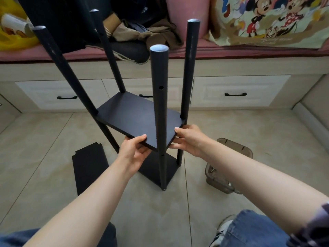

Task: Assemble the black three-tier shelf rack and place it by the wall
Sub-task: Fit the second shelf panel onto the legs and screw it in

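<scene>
The black rack stands on the tiled floor with its poles upright; the nearest pole (159, 104) has a screw hole partway up. A bottom shelf board (156, 172) lies at floor level between the poles. A middle shelf board (137, 116) sits partway up between the poles. My left hand (133, 151) grips that board's near edge, thumb on top and fingers underneath. My right hand (188, 139) holds its near right corner, thumb on the edge and fingers below. A third black board (89, 168) with notched corners lies flat on the floor to the left.
A clear brown plastic box (220, 177) with small hardware and its lid (236, 147) sit on the floor at right. Behind the rack is a bed platform with drawers (236, 93), clothes, a pink pillow and a cartoon blanket. My knees are at the bottom.
</scene>
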